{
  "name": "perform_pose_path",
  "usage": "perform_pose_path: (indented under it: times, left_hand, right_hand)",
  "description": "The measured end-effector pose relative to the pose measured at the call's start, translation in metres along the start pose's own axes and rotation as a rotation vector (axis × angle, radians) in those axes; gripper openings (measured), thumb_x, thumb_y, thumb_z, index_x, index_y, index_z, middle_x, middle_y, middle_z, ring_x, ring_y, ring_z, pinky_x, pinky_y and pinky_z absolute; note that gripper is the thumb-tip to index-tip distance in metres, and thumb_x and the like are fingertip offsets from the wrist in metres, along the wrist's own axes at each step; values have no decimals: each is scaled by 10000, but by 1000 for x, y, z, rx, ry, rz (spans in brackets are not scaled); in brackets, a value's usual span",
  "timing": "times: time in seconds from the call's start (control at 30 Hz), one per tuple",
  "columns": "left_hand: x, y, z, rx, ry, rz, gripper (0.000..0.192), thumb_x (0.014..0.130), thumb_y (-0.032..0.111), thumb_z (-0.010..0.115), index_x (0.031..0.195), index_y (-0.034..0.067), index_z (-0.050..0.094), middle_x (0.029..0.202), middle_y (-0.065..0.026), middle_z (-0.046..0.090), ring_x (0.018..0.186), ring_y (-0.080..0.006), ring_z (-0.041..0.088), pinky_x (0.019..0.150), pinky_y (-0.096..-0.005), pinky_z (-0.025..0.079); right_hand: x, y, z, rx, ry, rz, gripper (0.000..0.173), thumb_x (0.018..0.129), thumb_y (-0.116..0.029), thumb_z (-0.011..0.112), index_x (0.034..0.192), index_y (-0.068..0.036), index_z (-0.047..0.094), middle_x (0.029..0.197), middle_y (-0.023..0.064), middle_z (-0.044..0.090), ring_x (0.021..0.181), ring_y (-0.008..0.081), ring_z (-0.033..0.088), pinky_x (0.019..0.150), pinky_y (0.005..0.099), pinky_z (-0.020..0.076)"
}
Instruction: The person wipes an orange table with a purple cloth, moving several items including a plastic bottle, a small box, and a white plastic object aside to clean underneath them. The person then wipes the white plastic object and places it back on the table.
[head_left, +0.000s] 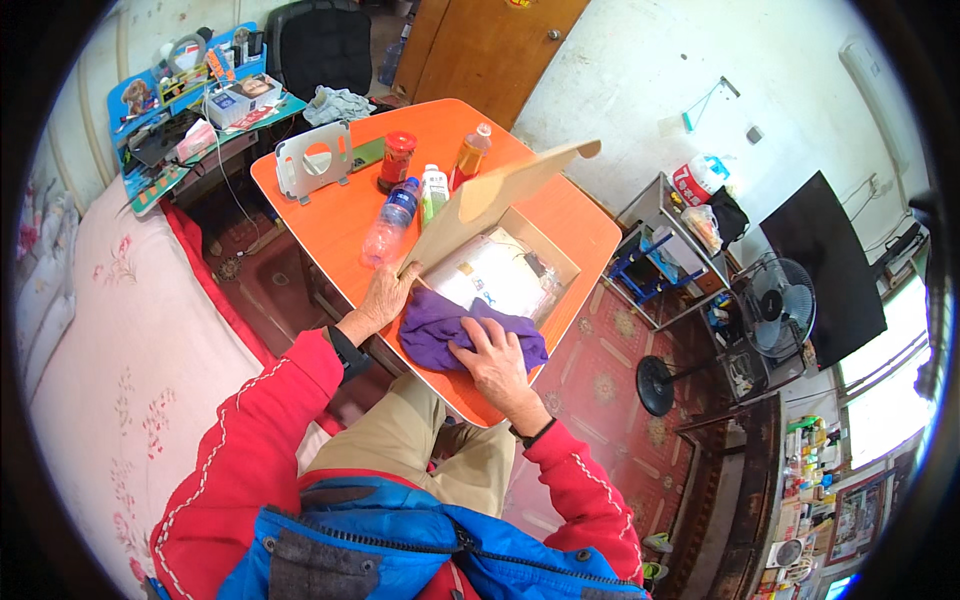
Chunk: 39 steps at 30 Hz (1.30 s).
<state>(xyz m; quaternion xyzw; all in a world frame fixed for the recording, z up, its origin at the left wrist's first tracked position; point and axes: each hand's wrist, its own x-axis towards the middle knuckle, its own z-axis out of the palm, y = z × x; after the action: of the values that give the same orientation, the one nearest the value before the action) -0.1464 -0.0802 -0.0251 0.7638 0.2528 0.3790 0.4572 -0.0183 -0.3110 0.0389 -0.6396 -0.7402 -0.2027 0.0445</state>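
Observation:
On the orange table (559, 217) stands an open cardboard box (568, 264), its lid (487, 199) raised and leaning toward the bottles. Inside it lies a white, flat-topped item (487, 274) with small printed marks and a dark cable at its far right. My left hand (386, 300) grips the box at its near left corner, thumb along the cardboard. A crumpled purple cloth (435, 330) covers the near side of the box. My right hand (491, 364) grasps this cloth from above, fingers bent into it; the fabric hides the box's front wall.
Left of the lid stand a clear plastic bottle with a blue cap (394, 221), a white-and-green bottle (434, 191), a red-lidded jar (396, 161), an amber drink bottle (471, 155) and a grey metal stand (313, 160). A bed (150, 322) lies left; a fan (776, 304) stands right.

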Motion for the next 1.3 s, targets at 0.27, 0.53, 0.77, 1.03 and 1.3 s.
perform_pose_path:
  times: [0.27,0.53,0.77,1.03,1.3]
  left_hand:
    - [2,-13,2,-137,57,100,635,1035,513,509,1169,-102,589,926,-301,656,904,-474,615,835,-466,483]
    - [-5,11,-2,-71,16,125,531,1060,375,501,1341,-73,545,1107,-261,680,1065,-380,659,913,-432,490]
    - [-3,27,-7,-47,-181,326,443,1009,8,502,1452,-8,508,1398,-206,604,1317,-305,570,1096,-374,433]
    - [17,-2,-12,-136,-270,250,424,1041,44,499,1463,6,509,1352,-114,626,1260,-211,566,1082,-328,413]
    - [33,-26,-12,-165,-148,-35,402,1071,223,533,1391,-19,561,1186,-112,684,1126,-213,617,988,-339,467]
  right_hand:
    - [-90,32,-5,135,156,202,480,670,-44,712,1121,-199,755,1351,105,556,1221,346,522,980,465,468]
    - [-80,73,-14,1175,779,1026,413,954,-96,622,1351,-1,559,1237,114,637,1098,246,641,987,376,502]
    - [50,132,-8,1897,774,1048,383,1009,-213,603,1352,-61,528,1207,92,667,1032,222,672,917,388,564]
    - [70,59,-27,1781,230,598,494,991,-185,630,1452,-54,511,1262,54,651,1085,155,632,978,341,520]
    - [-30,89,-40,1705,457,681,567,962,-181,674,1478,-42,485,1229,38,649,1073,143,629,947,339,537]
